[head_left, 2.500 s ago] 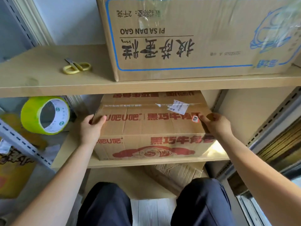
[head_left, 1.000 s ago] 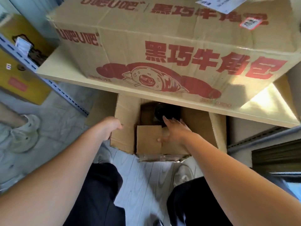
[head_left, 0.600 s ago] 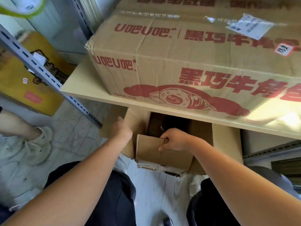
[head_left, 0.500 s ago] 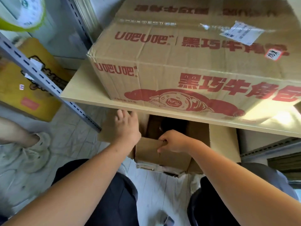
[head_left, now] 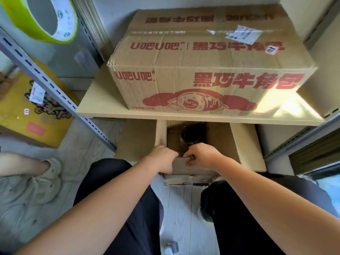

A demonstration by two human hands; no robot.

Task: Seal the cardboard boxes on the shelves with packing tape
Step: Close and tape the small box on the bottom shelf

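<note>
So both hands, left hand and right hand, pinch the near flap of the open box; something dark inside, maybe a bottle, shelf hides the rest.

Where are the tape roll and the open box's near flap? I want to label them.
tape roll [head_left: 39, 19], head view, on its green outer band.
near flap [head_left: 181, 162], head view, on the cardboard between the two hands.
</note>
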